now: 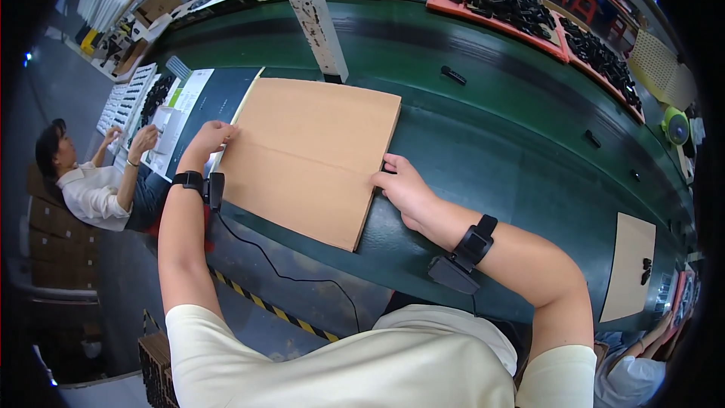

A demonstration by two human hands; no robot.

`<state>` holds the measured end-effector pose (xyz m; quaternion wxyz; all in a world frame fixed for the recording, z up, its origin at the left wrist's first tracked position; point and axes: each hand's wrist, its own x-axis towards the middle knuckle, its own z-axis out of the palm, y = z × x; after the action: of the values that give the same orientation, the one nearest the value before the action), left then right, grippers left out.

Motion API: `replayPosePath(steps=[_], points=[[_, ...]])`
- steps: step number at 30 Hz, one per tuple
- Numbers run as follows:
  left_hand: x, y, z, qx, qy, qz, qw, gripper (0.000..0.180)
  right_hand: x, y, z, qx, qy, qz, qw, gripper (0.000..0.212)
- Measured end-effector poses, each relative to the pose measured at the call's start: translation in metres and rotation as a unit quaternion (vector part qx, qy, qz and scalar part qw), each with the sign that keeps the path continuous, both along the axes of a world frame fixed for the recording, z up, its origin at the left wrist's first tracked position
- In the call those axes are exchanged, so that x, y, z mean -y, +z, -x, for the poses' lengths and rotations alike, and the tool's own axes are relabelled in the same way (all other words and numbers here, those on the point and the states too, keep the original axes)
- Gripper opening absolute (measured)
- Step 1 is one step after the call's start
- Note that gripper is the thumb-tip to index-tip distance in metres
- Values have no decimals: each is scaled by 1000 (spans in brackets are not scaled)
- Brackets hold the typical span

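A large flat brown cardboard piece (313,159) lies on the green work surface in front of me, with a faint crease across its middle and some thickness showing along its right side. At its left edge, my left hand (211,138) is closed on the cardboard, fingers bent at the rim. My right hand (402,185) pinches the opposite edge, thumb on top and fingertips at the side. Part of the fingers of each hand is hidden. Each forearm wears a black strapped device; the left one (214,189) trails a cable.
A worn white post (313,19) rises just behind the cardboard. Orange trays (430,1) of black parts stand at the far right. A small black part (453,75) lies on the green conveyor. Another cardboard sheet (623,272) is at right. A co-worker (98,189) sits at left.
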<state>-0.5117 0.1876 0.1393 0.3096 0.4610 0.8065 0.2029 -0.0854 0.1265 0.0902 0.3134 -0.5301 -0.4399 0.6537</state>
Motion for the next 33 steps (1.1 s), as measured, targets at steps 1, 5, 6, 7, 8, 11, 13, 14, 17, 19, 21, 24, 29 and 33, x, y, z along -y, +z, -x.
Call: replayPosePath(steps=[1, 5, 6, 7, 8, 11, 13, 14, 17, 19, 21, 24, 29, 33], points=[[1, 0, -1, 6, 0, -3, 1000, 34, -1, 0, -1, -2, -1, 0, 1000, 67], [6, 5, 3, 31, 7, -23, 999, 33, -1, 13, -5, -105, 53, 30, 993, 71], [9, 8, 6, 40, 11, -30, 999, 32, 0, 15, -4, -114, 48, 28, 992, 67], [11, 13, 6, 38, 10, -29, 999, 32, 2, 20, -4, -123, 43, 26, 991, 64], [15, 21, 8, 45, 17, -45, 998, 32, 5, 24, -4, -132, 38, 24, 990, 61], [27, 49, 7, 59, 27, -75, 995, 33, 14, 41, -9, -152, 5, -11, 988, 59], [38, 68, 3, 59, 19, -95, 994, 30, 19, 49, -21, -159, -11, -30, 987, 58], [46, 79, -3, 58, 15, -106, 993, 29, 23, 53, -31, -166, -13, -42, 985, 58], [77, 103, -62, 115, -6, -136, 984, 29, 29, 53, -70, -177, -22, -61, 982, 58], [102, 111, -111, 142, -7, -154, 978, 29, 31, 47, -111, -169, -3, -44, 985, 60], [123, 107, -173, 174, -29, -162, 971, 32, 47, 46, -162, -134, -23, -38, 990, 63], [150, 75, -249, 116, -114, -163, 973, 40, 75, 30, -249, -19, -24, -95, 995, 72], [181, 4, -387, -11, -258, -219, 941, 74, 134, 13, -381, 348, -38, -250, 903, 89], [183, -30, -476, -4, -266, -227, 937, 76, 171, 4, -449, 431, -64, -250, 865, 93]])
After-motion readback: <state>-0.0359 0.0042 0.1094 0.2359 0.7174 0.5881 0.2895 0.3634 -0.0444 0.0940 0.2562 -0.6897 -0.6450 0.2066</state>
